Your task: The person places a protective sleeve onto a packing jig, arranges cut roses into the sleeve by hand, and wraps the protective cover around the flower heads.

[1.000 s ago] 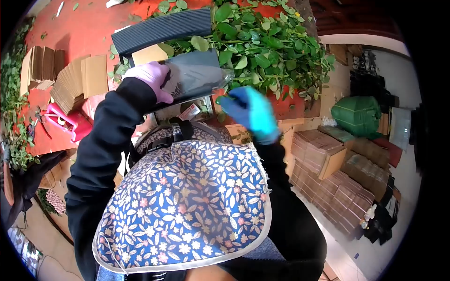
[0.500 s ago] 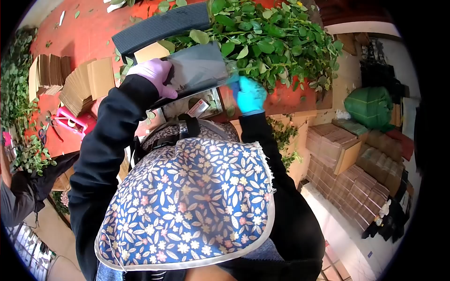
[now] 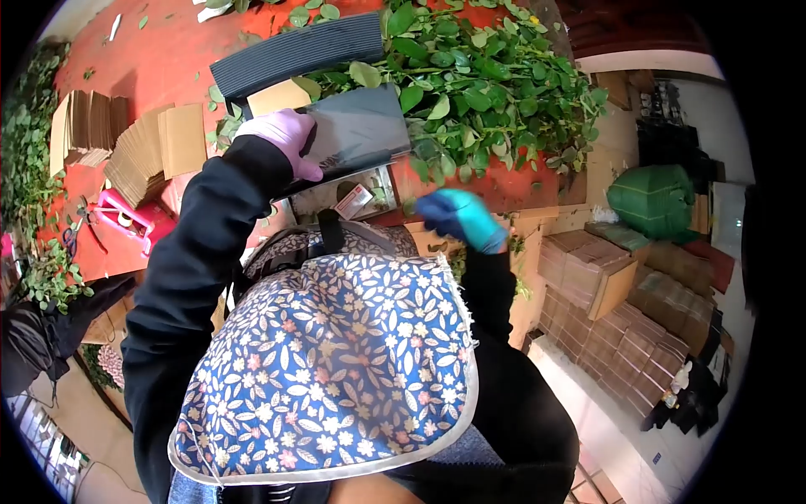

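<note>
My left hand point(image 3: 281, 139), in a lilac glove, is closed on the left end of a smooth dark grey sheet point(image 3: 357, 126) with a shiny surface. A tan cardboard piece point(image 3: 279, 97) shows just above that hand. Leafy green stems point(image 3: 495, 101) lie against the right end of the sheet. My right hand point(image 3: 462, 217), in a teal glove with dark blue fingers, is apart from the sheet, over the table's near edge. Its fingers are bent and smeared by motion, so their grip is unclear. Below the sheet lies a small white-and-red labelled box point(image 3: 353, 202) in a shallow tray point(image 3: 389, 186).
A ribbed dark grey piece point(image 3: 298, 55) lies behind the sheet on the red table point(image 3: 172, 63). Cardboard stacks point(image 3: 138, 155), a pink holder point(image 3: 134, 220) and pliers point(image 3: 94, 231) are at left. Bundled cardboard point(image 3: 613, 336) and a green sack point(image 3: 651, 202) stand at right.
My right hand has come away from the sheet's right end and moved down and right, towards my body. My left hand keeps its hold; sheet and hand sit slightly lower in view.
</note>
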The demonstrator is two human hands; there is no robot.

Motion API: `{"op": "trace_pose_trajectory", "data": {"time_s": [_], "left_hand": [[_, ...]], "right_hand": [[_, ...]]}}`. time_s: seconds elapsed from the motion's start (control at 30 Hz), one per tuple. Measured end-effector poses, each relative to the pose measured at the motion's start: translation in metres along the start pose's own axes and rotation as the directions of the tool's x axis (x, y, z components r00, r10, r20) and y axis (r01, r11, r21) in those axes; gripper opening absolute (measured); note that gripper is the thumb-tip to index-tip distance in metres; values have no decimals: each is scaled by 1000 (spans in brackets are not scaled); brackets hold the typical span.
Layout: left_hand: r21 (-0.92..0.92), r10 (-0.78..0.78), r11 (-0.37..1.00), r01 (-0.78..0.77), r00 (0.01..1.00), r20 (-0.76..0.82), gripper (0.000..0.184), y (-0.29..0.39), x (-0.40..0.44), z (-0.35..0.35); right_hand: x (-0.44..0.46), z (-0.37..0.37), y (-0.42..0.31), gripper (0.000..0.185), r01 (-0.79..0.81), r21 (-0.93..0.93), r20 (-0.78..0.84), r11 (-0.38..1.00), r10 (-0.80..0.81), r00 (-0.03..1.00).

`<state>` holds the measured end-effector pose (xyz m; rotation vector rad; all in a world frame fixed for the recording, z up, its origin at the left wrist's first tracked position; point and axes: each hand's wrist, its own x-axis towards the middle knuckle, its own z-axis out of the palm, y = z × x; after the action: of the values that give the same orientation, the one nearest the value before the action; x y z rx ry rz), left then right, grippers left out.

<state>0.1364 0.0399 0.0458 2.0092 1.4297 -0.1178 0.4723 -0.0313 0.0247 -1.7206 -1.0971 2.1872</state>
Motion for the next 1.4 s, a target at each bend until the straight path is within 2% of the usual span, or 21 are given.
{"op": "trace_pose_trajectory", "data": {"time_s": [0.07,0.13,0.23,0.3,0.33,0.4,0.43,0.47,0.53,0.6,0.63,0.67,0.77,0.83,0.9,1.03,1.07,1.13,1.2,1.33,1.4], "left_hand": [[-39,-25,999,29,995,93,51,-3,3,0],[-31,-20,999,21,998,56,50,-6,-2,3],[-30,22,999,-22,1000,-5,48,-6,-4,4],[-7,49,999,-49,999,-3,49,-8,-1,9],[18,67,998,-66,998,-10,50,-12,-1,9],[-29,26,999,-26,999,-31,50,-7,-5,9],[-24,25,999,-27,997,-70,50,-6,-7,10],[-19,29,999,-31,993,-111,50,-5,-9,13],[-50,-22,999,18,996,-87,56,-1,-11,19],[-3,-60,998,61,970,-235,66,7,-19,28],[-71,-84,995,67,962,-262,72,9,-24,32],[-139,-106,988,68,951,-291,77,9,-27,35],[-205,-126,978,29,869,-478,68,8,-33,53],[-195,-158,979,54,810,-565,53,15,-33,70],[-487,-324,870,77,833,-448,92,16,-32,69],[-778,-472,605,168,863,-180,104,22,-40,46],[-851,-508,482,208,858,-78,104,24,-45,35],[-494,-402,851,176,824,-399,97,23,-39,48],[-610,-481,779,145,763,-432,90,25,-35,53],[-729,-568,643,236,785,-247,67,32,-47,27],[-641,-497,736,219,817,-292,42,28,-43,33]], "right_hand": [[21,27,0,30,507,-472,262,721,-434,862],[28,24,-25,31,438,-248,244,864,-382,891],[23,-10,-57,31,622,-495,-483,607,-787,383],[-2,2,-87,40,708,-257,-509,658,-715,480],[-7,1,-77,40,786,-92,-130,611,-790,599],[-32,45,-104,34,657,-297,486,693,-482,729],[1,40,-99,34,600,-295,390,744,-480,786],[49,24,-91,33,693,-562,281,452,-684,674],[67,21,-127,33,154,-985,142,-73,-853,502],[53,23,-162,37,441,-894,71,75,-949,306],[50,39,-181,42,682,-690,9,244,-939,344],[44,57,-205,42,697,-690,70,195,-940,333],[52,102,-249,56,594,-684,606,-424,-784,138],[79,109,-258,61,630,-719,656,-293,-586,476],[98,121,-271,51,575,-813,573,-92,-302,762],[116,137,-288,48,531,-846,533,56,35,845],[112,144,-286,43,539,-842,538,-9,67,840],[98,151,-285,37,647,-738,656,-191,24,755],[104,145,-273,19,681,-417,865,-603,-33,500],[106,139,-265,15,656,-351,913,-668,-88,399],[101,141,-262,14,648,-339,922,-682,-106,371]]}}
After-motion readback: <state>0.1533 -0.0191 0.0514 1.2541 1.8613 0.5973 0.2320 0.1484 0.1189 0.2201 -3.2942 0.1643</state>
